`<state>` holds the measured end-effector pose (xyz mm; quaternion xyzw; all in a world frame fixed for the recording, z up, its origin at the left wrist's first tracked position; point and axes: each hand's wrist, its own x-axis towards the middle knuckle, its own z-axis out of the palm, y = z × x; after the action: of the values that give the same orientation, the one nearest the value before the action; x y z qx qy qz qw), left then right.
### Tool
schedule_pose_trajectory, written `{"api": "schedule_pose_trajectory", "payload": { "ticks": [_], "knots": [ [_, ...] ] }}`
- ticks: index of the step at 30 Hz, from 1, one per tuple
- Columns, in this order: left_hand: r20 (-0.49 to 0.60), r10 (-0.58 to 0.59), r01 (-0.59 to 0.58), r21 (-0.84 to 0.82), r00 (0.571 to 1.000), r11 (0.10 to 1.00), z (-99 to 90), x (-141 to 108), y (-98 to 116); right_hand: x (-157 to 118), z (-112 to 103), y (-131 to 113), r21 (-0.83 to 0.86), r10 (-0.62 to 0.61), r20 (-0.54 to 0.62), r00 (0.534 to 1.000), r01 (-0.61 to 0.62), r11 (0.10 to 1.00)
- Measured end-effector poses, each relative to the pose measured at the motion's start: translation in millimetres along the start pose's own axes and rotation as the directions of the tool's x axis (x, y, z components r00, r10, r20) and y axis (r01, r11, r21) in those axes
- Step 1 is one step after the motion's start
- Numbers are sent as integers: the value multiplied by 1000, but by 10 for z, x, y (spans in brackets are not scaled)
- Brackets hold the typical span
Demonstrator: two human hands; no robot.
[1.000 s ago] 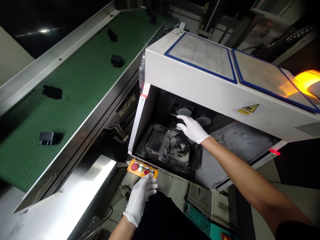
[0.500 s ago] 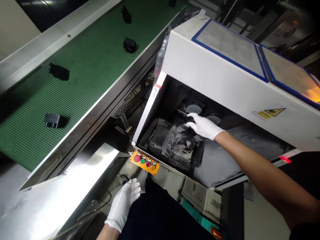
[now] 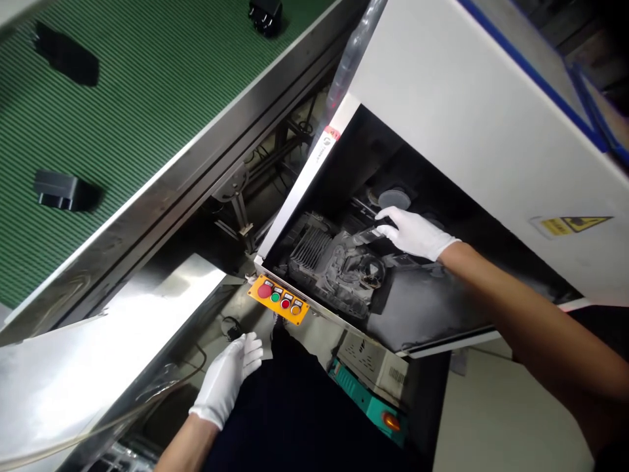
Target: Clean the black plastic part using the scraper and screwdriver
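My right hand (image 3: 417, 236), in a white glove, reaches into the dark opening of a white machine cabinet (image 3: 442, 111). Its thumb and forefinger are curled round a small dark patch, and what they hold, if anything, does not show clearly. Just below the fingertips lies a grey, dust-covered fixture (image 3: 339, 262) with ribbed fins and a round part. Behind the hand is a grey round disc (image 3: 394, 198). My left hand (image 3: 228, 377), also gloved in white, hangs low in front of the cabinet, fingers stretched out and holding nothing. Nearest to it is an orange button panel (image 3: 278, 299).
On the left runs a green ribbed conveyor belt (image 3: 147, 85) carrying black plug adapters (image 3: 56, 189). A shiny metal sheet (image 3: 162, 308) slopes below it. Under the cabinet stands a beige and teal unit (image 3: 368, 387). A yellow warning label (image 3: 572, 225) marks the cabinet front.
The view has tilted and come closer to the cabinet. My right hand stays over the fixture with fingers still curled. My left hand keeps about the same pose, low by the panel.
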<state>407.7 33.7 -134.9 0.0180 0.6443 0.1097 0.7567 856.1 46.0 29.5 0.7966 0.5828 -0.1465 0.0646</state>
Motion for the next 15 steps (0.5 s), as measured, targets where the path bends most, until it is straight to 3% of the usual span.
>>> {"api": "schedule_pose_trajectory", "payload": {
  "ticks": [10,15],
  "knots": [
    [-7,38,-37,89,999,995,-42,61,-5,-28,206,78,6,-47,-71,996,48,999],
    [-9,6,-5,58,1000,998,-14,89,-2,-54,244,47,-28,-46,-93,995,44,999]
  ]
}}
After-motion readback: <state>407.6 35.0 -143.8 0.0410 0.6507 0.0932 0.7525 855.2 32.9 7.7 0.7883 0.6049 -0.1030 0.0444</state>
